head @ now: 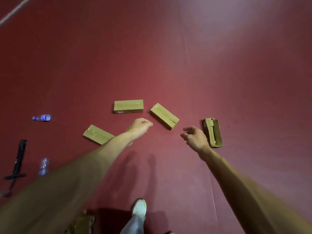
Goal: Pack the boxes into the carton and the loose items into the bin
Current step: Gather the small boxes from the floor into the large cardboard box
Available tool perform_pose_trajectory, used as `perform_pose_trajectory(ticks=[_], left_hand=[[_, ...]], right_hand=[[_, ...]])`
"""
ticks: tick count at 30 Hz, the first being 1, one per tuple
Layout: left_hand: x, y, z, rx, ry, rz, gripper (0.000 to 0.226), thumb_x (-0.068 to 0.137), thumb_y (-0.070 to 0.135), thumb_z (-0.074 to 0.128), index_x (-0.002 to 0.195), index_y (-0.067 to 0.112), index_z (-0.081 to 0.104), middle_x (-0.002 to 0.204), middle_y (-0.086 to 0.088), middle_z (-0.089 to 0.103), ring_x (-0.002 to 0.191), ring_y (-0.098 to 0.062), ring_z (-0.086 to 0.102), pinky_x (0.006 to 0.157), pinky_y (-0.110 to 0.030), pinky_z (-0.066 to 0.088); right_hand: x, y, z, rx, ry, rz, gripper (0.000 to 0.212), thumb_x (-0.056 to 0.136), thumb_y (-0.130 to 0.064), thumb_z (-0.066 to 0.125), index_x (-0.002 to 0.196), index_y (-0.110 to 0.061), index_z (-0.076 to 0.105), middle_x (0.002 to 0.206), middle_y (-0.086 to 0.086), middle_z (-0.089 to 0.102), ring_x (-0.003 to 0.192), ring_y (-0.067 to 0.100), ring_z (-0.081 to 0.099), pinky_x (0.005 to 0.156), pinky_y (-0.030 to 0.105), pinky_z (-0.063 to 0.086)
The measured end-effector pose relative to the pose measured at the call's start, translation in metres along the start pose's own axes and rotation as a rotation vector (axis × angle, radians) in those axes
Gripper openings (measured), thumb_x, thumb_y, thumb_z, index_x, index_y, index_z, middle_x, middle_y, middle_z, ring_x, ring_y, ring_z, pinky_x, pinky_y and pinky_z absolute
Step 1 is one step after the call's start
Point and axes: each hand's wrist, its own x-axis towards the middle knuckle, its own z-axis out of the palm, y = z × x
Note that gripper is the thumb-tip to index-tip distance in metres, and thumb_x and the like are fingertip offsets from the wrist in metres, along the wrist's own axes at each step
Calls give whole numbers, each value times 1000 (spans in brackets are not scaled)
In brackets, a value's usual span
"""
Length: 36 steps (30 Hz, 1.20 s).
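Packing looks barely begun: four boxes (128,106) and two bottles (42,117) are lying loose on the floor (168,56), both grips — left hand (141,126) loosely curled, right hand (195,137) spread — reaching in empty, no carton or bin showing

Four boxes (128,106), seemingly cardboard, on red floor (168,48)

Matt brown cardboard boxes (128,106) (one torn) on smooth red floor (168,65).
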Motion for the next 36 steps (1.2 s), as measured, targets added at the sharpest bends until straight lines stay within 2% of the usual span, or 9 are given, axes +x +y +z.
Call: perform_pose_trajectory(ticks=[5, 10, 15, 20, 24, 27, 29, 32, 36], left_hand=[[81, 50, 41, 20, 7, -56, 11, 88, 26, 54, 89, 25, 65, 105, -6, 70, 102, -23, 64, 100, -36, 46], [171, 86, 112, -3, 60, -121, 13, 89, 20, 55, 96, 19, 65, 99, -5, 67, 90, -20, 62, 91, -29, 44], [280, 77, 183, -27, 114, -186, 20, 81, 30, 58, 98, 27, 67, 106, 3, 70, 104, -20, 64, 100, -38, 47], [384, 18, 239, -31, 125, -225, 20, 85, 27, 58, 105, 28, 63, 111, 4, 68, 104, -18, 64, 96, -34, 48], [485, -74, 281, -15, 153, -209, 54, 87, 27, 57, 136, 23, 35, 108, 5, 60, 103, -18, 60, 84, -29, 40], [559, -137, 304, -35, 198, -244, 75, 87, 27, 57, 148, 19, 14, 131, -6, 52, 118, -25, 51, 95, -31, 36], [605, -173, 314, -43, 211, -310, 73, 87, 33, 57, 147, 13, 20, 140, -11, 46, 127, -30, 46, 102, -34, 35], [668, -220, 327, -78, 182, -356, 58, 83, 42, 56, 128, 8, 47, 129, -9, 57, 117, -29, 56, 102, -38, 44], [721, -254, 346, -160, 211, -296, 42, 90, 37, 57, 119, 7, 52, 116, -9, 58, 113, -30, 58, 93, -34, 48]], right_hand=[[97, 4, -50, -15, -12, 21, 32, 83, -20, 64, 113, -12, 65, 106, 7, 71, 97, 23, 64, 93, 42, 51], [218, 41, -98, -36, -72, 38, 32, 82, -18, 64, 114, -11, 65, 96, 5, 70, 82, 18, 58, 82, 34, 50], [337, 85, -108, -89, -109, 41, 29, 85, -15, 62, 113, -11, 64, 96, 3, 69, 93, 23, 64, 85, 30, 46], [428, 146, -63, -175, -175, 47, 33, 89, -17, 58, 121, -12, 61, 113, 5, 69, 107, 23, 62, 81, 21, 39], [516, 216, 10, -210, -165, 28, 35, 90, -17, 57, 124, -11, 59, 120, 7, 66, 111, 23, 60, 83, 22, 39], [578, 267, 70, -212, -159, 11, 37, 90, -18, 57, 126, -10, 58, 124, 8, 64, 115, 24, 58, 90, 25, 42], [618, 296, 106, -231, -145, -20, 39, 90, -19, 56, 127, -7, 56, 127, 10, 62, 117, 26, 57, 93, 28, 42], [676, 331, 150, -251, -91, -67, 45, 90, -16, 57, 131, -2, 51, 133, 17, 56, 123, 29, 52, 96, 30, 40], [726, 360, 183, -255, -112, -99, 65, 91, -24, 58, 147, -4, 31, 150, 14, 39, 138, 27, 38, 110, 29, 29]])
